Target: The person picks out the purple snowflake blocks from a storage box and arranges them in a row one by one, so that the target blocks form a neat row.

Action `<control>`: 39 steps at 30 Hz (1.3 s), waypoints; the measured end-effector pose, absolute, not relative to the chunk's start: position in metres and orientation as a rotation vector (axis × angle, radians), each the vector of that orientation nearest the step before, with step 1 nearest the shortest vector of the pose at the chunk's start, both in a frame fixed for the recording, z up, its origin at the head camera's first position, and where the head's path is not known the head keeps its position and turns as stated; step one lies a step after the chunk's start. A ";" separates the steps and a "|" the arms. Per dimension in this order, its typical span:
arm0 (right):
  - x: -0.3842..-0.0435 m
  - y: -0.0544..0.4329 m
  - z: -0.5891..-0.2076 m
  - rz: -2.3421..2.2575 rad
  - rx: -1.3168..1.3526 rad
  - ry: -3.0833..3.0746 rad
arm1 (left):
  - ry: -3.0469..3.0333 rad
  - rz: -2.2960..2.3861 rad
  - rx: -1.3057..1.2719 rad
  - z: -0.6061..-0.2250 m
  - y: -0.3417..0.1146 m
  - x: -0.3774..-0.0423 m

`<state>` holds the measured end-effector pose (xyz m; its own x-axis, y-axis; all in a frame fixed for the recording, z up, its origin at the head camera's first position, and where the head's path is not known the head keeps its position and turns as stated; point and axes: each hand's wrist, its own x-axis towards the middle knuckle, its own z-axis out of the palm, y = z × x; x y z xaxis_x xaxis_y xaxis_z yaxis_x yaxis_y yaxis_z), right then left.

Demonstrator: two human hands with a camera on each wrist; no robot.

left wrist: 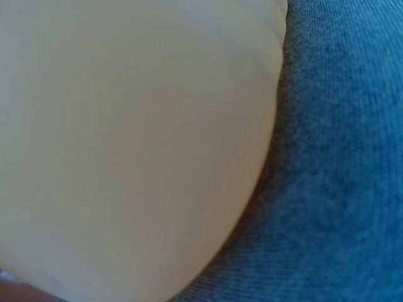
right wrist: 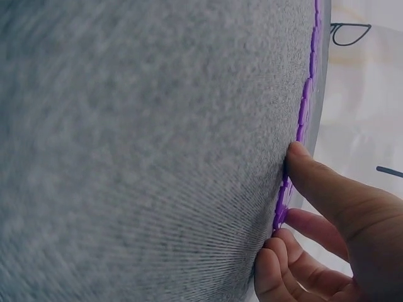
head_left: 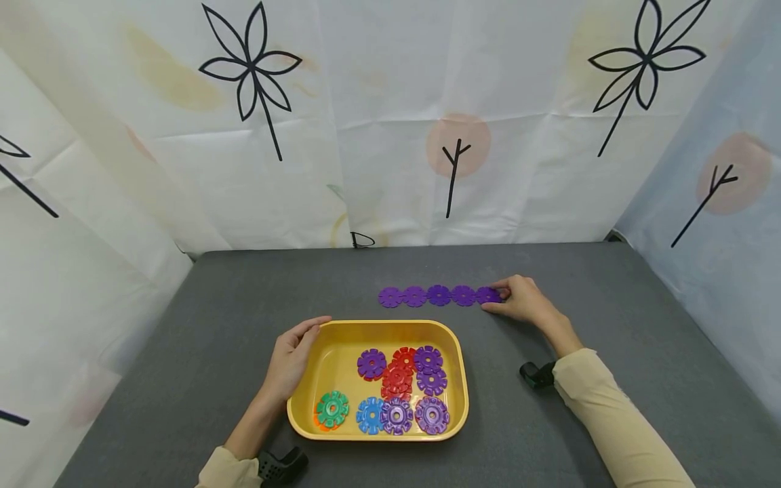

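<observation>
Several purple notched plastic discs (head_left: 438,295) lie joined in a row on the table, behind the tray. My right hand (head_left: 518,298) is at the row's right end, with thumb and fingertips pinching the last purple disc (head_left: 486,295). In the right wrist view, the thumb (right wrist: 315,173) lies along the disc's near edge and the other fingers are beyond it. My left hand (head_left: 291,359) rests against the left side of the yellow tray (head_left: 390,327), its fingers extended along the rim at the far left corner. Only sleeve (left wrist: 138,145) and table cloth fill the left wrist view.
Inside the tray lie loose discs: red (head_left: 398,379), purple (head_left: 432,415), blue (head_left: 369,415) and green (head_left: 332,409) over orange. Grey cloth (head_left: 274,278) covers the table. Patterned white curtains (head_left: 390,183) stand behind it and at both sides.
</observation>
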<state>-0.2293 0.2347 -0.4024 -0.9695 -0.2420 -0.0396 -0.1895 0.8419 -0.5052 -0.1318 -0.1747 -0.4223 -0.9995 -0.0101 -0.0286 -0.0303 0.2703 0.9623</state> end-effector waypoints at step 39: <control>-0.176 0.109 -0.326 -1.137 -1.030 2.718 | 2.475 1.906 -0.058 -0.422 -0.174 -0.131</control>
<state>-0.1756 0.1088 -0.3255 -0.7820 -0.5824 0.2221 -0.5671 0.5168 -0.6414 -0.1308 -0.1744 -0.4219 -0.9992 -0.0190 -0.0362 -0.0398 0.2551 0.9661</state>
